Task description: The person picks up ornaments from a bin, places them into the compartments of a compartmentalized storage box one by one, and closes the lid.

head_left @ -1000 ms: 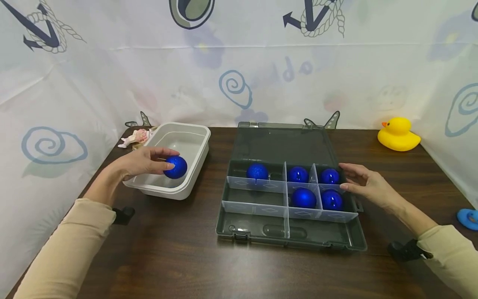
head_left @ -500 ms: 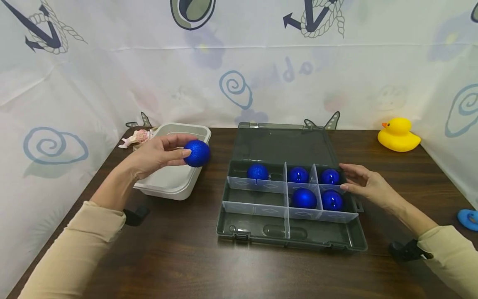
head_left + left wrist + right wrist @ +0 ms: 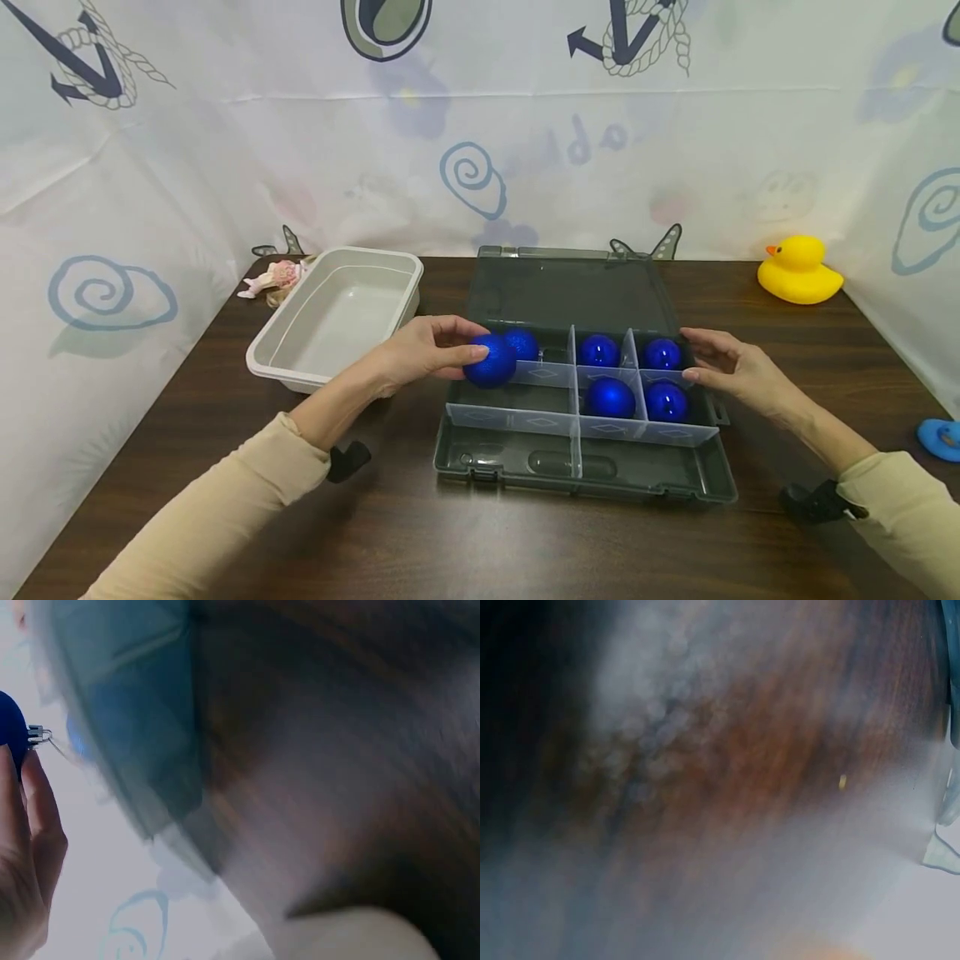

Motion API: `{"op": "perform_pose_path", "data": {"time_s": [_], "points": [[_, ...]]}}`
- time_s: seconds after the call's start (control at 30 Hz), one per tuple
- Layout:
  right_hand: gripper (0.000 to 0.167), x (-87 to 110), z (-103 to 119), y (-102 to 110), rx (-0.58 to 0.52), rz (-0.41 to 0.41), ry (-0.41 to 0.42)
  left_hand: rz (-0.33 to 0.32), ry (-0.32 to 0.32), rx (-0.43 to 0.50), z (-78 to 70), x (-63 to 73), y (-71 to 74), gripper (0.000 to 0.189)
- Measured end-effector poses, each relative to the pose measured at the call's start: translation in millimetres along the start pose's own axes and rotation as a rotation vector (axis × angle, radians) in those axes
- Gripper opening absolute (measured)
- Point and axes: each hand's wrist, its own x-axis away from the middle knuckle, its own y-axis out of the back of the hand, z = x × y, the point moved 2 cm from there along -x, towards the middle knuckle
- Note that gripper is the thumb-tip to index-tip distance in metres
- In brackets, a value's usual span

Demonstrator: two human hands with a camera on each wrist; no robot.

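Observation:
In the head view my left hand (image 3: 427, 354) pinches a glittery blue Christmas bauble (image 3: 490, 362) between thumb and fingers. It hangs over the left side of a grey, see-through divider box (image 3: 510, 454) whose lid is raised. The left wrist view shows the bauble's silver cap and wire loop (image 3: 41, 735). Inside the box, a glittery bauble (image 3: 521, 344) sits in the back left compartment. Shiny baubles (image 3: 599, 351) and a matte one (image 3: 610, 397) fill several compartments on the right. My right hand (image 3: 738, 371) touches the box's right edge with its fingertips, fingers fairly straight.
A pale grey tub (image 3: 258, 354) stands left of the box, with a small doll (image 3: 279, 275) behind its left side. A yellow rubber duck (image 3: 800, 271) is at the back right. A blue ring-like object (image 3: 940, 439) lies at the right edge. Patterned cloth (image 3: 300, 167) hangs behind.
My left hand has carried the bauble from over the tub rightward to over the box's left side. The right hand stays at the box's right edge.

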Motion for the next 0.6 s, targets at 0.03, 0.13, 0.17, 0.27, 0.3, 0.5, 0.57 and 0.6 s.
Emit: {"op": "perform_pose_path", "data": {"time_s": [0.03, 0.13, 0.17, 0.27, 0.3, 0.5, 0.57, 0.6], "points": [[0.056, 0.0, 0, -1, -0.004, 0.000, 0.002, -0.001, 0.004, -0.010, 1.6, -1.7, -4.1, 0.043], [0.056, 0.3, 0, -2, -0.007, 0.000, 0.003, -0.012, 0.008, -0.062, 5.2, -5.9, -12.9, 0.041], [0.056, 0.4, 0, -2, -0.004, -0.002, 0.003, -0.022, 0.015, -0.075, 6.3, -7.3, -15.1, 0.040], [0.056, 0.4, -1, -1, -0.005, -0.003, 0.004, -0.061, 0.018, -0.141, 7.9, -10.3, -20.5, 0.040], [0.056, 0.3, 0, -1, -0.002, -0.003, 0.002, -0.075, 0.018, -0.165, 8.4, -11.1, -22.2, 0.040], [0.057, -0.6, 0, 1, 0.008, 0.008, -0.007, -0.138, 0.000, -0.295, 13.2, -14.3, -29.6, 0.039], [0.057, -0.8, 0, 1, 0.009, 0.008, -0.006, -0.158, -0.023, -0.348, 14.2, -15.2, -31.5, 0.040], [0.057, -0.8, 0, 1, 0.009, 0.008, -0.005, -0.170, -0.031, -0.374, 14.5, -15.7, -32.4, 0.040]]}}
